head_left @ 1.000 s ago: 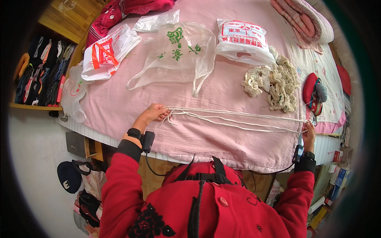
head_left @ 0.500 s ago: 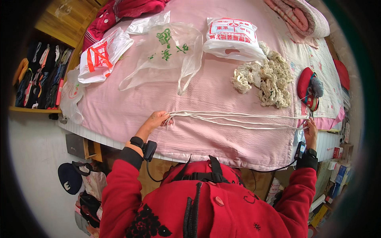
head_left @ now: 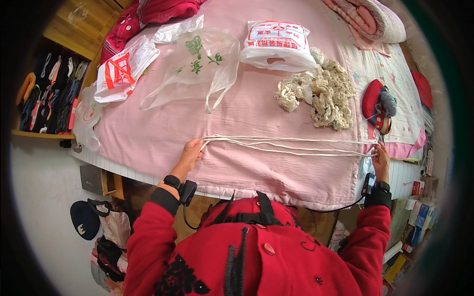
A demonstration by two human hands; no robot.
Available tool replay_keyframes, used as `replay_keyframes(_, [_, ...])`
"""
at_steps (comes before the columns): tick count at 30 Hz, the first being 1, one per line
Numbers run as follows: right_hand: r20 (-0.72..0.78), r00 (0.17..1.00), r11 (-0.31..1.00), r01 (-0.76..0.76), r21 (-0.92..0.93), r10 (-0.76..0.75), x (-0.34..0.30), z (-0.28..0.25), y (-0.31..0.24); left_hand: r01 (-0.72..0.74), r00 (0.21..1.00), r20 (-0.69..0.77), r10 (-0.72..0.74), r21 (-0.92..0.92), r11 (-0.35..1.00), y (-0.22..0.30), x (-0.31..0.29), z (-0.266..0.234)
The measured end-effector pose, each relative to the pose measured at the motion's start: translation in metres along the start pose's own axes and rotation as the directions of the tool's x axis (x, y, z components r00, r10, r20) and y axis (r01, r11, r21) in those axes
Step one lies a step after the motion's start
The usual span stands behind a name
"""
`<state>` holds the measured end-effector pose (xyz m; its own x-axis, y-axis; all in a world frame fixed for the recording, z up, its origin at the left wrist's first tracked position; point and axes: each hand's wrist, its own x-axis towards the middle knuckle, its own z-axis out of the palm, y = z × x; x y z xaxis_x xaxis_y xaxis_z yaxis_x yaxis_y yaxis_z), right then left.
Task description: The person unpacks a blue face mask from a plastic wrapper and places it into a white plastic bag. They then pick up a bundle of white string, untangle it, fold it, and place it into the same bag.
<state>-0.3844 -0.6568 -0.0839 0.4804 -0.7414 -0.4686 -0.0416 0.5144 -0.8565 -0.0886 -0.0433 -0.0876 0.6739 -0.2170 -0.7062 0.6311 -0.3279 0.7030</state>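
Note:
Several strands of white cord point(head_left: 281, 143) stretch side by side across the near part of a pink bedspread point(head_left: 237, 170). My left hand point(head_left: 192, 149) is closed on their left end, fingers pinched together. At the far end of the strands, my right hand point(head_left: 380, 159) grips the loops near the bed's right side. Between the hands the strands spread a little apart and hang nearly straight. Beyond them lies a tangled heap of off-white yarn point(head_left: 331, 91). A red item with a grey ball point(head_left: 377, 105) rests on a pale quilt close to my right hand.
A translucent plastic bag point(head_left: 197, 69) with green print lies flat at centre left. White bags with red print, one packed full point(head_left: 276, 44) and one limp point(head_left: 121, 71), are farther back. A rolled quilt point(head_left: 370, 22) is at the far right. Clothes fill a wooden cabinet point(head_left: 52, 93) at left.
My hands still hold the cord stretched between them. The bed and everything on it appear slightly farther left in view, and my left hand's fingers have turned a little.

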Motion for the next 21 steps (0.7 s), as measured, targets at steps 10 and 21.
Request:
replay_keyframes(10, [0.123,0.97,0.954,-0.174,-0.243,0.208,-0.02,0.015,-0.008,-0.128,0.988,-0.073,0.134,0.074,0.989,0.029,0.016,-0.053])
replay_keyframes(21, [0.125,0.958,0.922,-0.204,-0.328,0.256,-0.06,0.02,0.016,-0.086,0.986,-0.106,0.131,0.35,0.933,0.03,0.034,-0.07])
